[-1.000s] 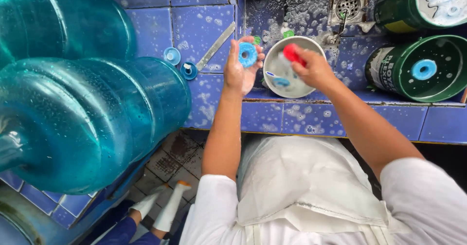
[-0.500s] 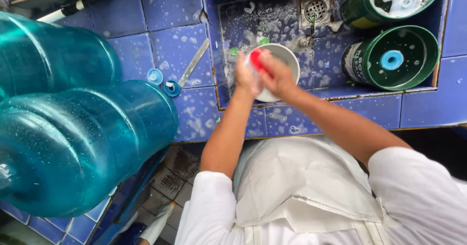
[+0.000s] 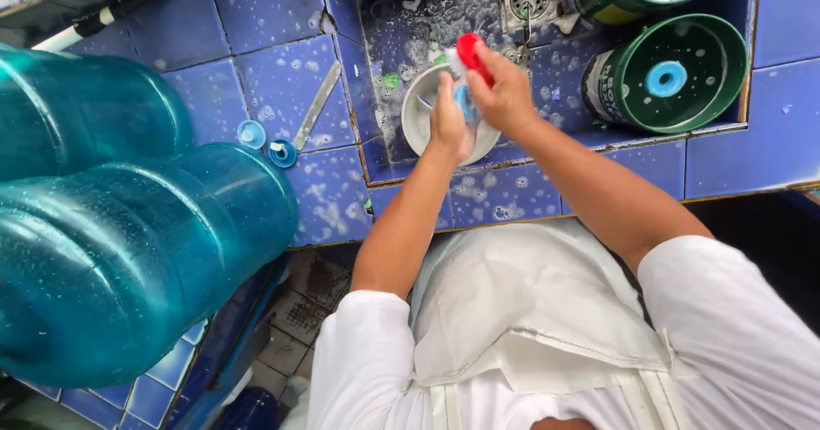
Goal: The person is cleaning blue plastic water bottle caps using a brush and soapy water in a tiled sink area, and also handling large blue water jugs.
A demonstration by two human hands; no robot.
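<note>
1. Locate the small blue cap [image 3: 462, 103]: it is round, light blue, and pinched in your left hand [image 3: 449, 122], largely hidden between both hands.
2. Locate the red brush [image 3: 471, 54]: its red end projects upward from your right hand [image 3: 506, 97], pressed against the cap.
3. Note position: both items sit directly above the white bowl [image 3: 417, 116] in the soapy blue-tiled sink [image 3: 401, 20].

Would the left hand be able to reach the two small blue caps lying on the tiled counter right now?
Probably yes, though not freely: the left hand is holding a small blue cap over the white bowl. The two blue caps lie uncovered on the counter.
</note>
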